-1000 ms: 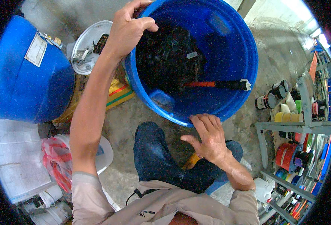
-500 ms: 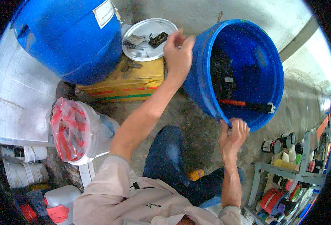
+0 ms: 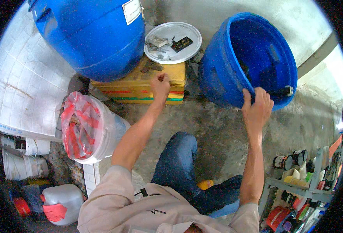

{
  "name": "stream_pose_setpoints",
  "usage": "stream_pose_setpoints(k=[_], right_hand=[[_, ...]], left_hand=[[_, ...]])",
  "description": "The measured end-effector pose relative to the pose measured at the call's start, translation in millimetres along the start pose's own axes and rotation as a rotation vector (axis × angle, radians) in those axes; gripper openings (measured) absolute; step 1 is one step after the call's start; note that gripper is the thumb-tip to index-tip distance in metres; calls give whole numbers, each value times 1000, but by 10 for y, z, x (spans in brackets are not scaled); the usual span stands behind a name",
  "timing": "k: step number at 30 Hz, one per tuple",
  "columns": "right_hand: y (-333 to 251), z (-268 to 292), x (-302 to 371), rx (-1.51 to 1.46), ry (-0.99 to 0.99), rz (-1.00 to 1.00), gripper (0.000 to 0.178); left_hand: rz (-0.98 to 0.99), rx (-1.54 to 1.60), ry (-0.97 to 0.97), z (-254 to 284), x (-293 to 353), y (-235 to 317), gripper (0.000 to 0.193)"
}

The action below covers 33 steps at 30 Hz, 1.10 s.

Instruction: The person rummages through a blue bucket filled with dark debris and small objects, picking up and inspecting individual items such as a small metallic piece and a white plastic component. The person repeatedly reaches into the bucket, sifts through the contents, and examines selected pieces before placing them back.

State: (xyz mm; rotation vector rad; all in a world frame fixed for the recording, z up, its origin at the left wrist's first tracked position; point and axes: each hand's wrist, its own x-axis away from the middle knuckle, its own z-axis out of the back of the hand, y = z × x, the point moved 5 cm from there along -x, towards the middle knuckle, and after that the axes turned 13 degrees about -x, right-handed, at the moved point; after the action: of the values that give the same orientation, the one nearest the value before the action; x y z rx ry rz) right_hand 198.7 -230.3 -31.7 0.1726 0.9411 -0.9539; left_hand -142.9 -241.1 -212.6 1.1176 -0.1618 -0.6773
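My right hand (image 3: 258, 108) grips the near rim of an open blue barrel (image 3: 218, 73), thumb outside and fingers over the edge. Inside the barrel lies a black bar with a pale end piece (image 3: 287, 91); the rim hides most of the other dark contents. In front of a yellow box (image 3: 132, 87) hovers my left hand (image 3: 160, 87), its fingers curled into a pinch; anything within them is too small to make out. Beyond it, a white round lid (image 3: 171, 58) rests on the box, carrying a dark rectangular piece (image 3: 182, 44) and grey scraps (image 3: 158, 42).
A large closed blue barrel (image 3: 97, 39) stands far left. Closer sits a white bucket (image 3: 95, 151) lined with a red-and-clear plastic bag (image 3: 80, 124). A grey jug (image 3: 62, 204) is at lower left. Metal shelving (image 3: 296, 188) with spools and jars occupies the lower right.
My left hand has moved away from the open barrel, left and down to the yellow box. My right hand stays on the barrel's rim, while the barrel has tipped more upright.
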Motion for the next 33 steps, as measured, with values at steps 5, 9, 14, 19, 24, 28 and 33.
stream_pose_setpoints(k=[5,9,14,19,24,28,33], right_hand=[[-48,-270,-289,97,5,-8,28],[-36,-426,-558,69,26,29,28],[356,-708,-1022,104,-32,-1,29],[421,-951,-1373,110,-85,-34,29],[466,-994,-1364,131,-75,-30,31],[438,-1000,-1371,128,-90,-45,31],[448,-1004,-1374,135,-77,-39,30]], left_hand=[[-109,-189,105,181,-313,286,15],[-368,-324,44,159,-765,377,16],[-644,-661,-256,-79,-1128,371,28],[-725,-1027,-582,-380,-1187,368,35],[-728,-933,-628,-320,-1198,397,34],[-829,-1019,-690,-371,-1249,352,33],[-739,-952,-759,-412,-1327,347,33]])
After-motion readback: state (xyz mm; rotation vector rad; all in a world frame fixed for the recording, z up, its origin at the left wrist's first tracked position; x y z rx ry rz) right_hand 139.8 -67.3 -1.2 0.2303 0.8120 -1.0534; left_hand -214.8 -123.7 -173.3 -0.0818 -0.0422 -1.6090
